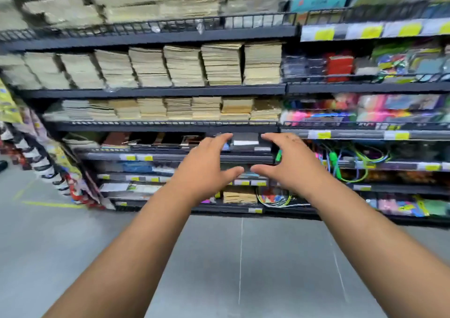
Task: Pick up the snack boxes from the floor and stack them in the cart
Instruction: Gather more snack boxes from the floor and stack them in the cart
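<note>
Both my arms reach forward over the grey floor [241, 257] toward a store shelf. My left hand [207, 166] is held out with fingers spread and thumb apart, holding nothing. My right hand [289, 164] mirrors it a short gap to the right, also spread and holding nothing. The two thumbs nearly face each other. No snack box and no cart shows in this view. The picture is blurred.
A dark shelf unit [170, 91] fills the view ahead, with stacks of tan paper goods [185, 67] on the upper levels and colourful stationery [365, 111] at the right. Hanging packets [48, 162] stand at the left end. A dark shoe [3, 165] shows at the far left.
</note>
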Demonstrator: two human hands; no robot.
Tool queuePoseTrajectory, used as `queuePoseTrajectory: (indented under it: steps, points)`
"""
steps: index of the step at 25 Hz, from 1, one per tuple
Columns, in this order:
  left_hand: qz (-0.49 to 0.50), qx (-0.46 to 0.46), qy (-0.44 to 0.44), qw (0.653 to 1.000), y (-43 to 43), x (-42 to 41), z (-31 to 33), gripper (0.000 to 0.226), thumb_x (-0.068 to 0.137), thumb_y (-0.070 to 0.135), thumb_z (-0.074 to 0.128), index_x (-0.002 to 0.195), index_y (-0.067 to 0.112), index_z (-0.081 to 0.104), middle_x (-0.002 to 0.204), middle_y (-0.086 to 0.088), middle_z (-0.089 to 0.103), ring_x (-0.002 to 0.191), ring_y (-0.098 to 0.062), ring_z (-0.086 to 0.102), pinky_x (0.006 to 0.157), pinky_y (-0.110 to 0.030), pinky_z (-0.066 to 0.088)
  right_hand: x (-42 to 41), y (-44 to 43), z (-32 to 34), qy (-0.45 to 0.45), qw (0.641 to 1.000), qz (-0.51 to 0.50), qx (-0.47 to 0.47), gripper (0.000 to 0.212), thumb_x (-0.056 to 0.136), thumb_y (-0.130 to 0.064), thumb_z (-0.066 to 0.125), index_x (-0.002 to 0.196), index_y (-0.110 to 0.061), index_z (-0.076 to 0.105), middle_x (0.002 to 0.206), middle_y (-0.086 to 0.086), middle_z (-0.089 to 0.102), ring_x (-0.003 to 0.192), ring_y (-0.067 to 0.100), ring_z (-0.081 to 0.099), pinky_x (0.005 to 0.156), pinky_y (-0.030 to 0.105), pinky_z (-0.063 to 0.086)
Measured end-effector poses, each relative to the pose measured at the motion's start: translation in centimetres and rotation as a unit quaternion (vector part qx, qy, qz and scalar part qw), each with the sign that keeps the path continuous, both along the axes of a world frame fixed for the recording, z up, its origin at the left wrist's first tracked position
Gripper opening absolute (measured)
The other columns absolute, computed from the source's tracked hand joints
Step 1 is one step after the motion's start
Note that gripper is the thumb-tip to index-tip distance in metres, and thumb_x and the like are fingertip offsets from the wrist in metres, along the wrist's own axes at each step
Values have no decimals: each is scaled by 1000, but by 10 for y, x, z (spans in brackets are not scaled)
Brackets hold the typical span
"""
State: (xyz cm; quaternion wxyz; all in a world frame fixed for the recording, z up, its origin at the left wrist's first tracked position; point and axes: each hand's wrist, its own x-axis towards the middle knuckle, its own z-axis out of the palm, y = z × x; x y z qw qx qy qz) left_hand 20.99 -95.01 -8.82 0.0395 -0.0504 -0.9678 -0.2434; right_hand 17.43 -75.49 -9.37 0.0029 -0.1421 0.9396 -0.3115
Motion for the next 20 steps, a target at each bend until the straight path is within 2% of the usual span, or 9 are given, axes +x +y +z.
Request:
queuePoseTrajectory:
  steps: [4, 8, 10, 13, 16, 18, 20]
  points:
    - [-127, -3, 1, 992, 74, -71, -2, 80, 82, 56, 65, 148, 37, 24, 145, 1, 42, 132, -20, 42, 109, -37, 36, -18, 86, 1, 3, 992, -127, -5, 80, 72, -53, 76, 141, -37, 40, 139, -2, 38, 124, 16, 45, 103, 30, 38]
    - [-256, 43, 1, 966, 162, -136, -3, 78, 82, 53, 67, 147, 35, 28, 143, -1, 44, 131, -20, 44, 107, -36, 38, -25, 155, -1, 0, 966, -260, -9, 81, 70, -54, 76, 141, -36, 41, 139, -2, 33, 119, 14, 48, 102, 28, 40]
    - [-322, 64, -22, 944, 215, -155, -5, 76, 82, 50, 68, 147, 32, 30, 142, -2, 45, 131, -20, 45, 107, -33, 37, -18, 188, -4, 9, 943, -331, -19, 76, 70, -54, 77, 137, -37, 45, 138, -3, 34, 120, 12, 47, 104, 29, 39]
    - [-416, 86, -31, 905, 288, -169, -10, 77, 83, 45, 70, 147, 27, 33, 142, -5, 47, 132, -19, 44, 105, -27, 33, -1, 233, -7, 18, 903, -429, -32, 71, 70, -51, 77, 134, -39, 48, 136, -4, 37, 120, 6, 43, 97, 18, 32]
    - [-480, 94, -52, 870, 363, -167, -15, 76, 83, 43, 71, 147, 26, 34, 141, -3, 47, 126, -17, 48, 95, -18, 31, 26, 285, -11, 20, 861, -507, -26, 74, 69, -53, 75, 135, -36, 48, 136, -1, 40, 120, 10, 44, 93, 15, 29]
    - [-515, 92, -66, 850, 410, -162, -23, 77, 82, 45, 72, 146, 29, 34, 141, -2, 47, 125, -16, 49, 100, -21, 33, 44, 321, -15, 16, 836, -548, -24, 74, 71, -51, 77, 137, -34, 47, 136, 0, 40, 116, 14, 48, 90, 14, 30]
    - [-542, 97, -71, 832, 459, -158, -33, 78, 79, 47, 73, 145, 31, 36, 139, -2, 49, 128, -17, 48, 107, -31, 38, 58, 360, -18, 10, 814, -580, -31, 76, 71, -49, 78, 138, -35, 45, 136, -1, 39, 111, 14, 51, 89, 15, 32]
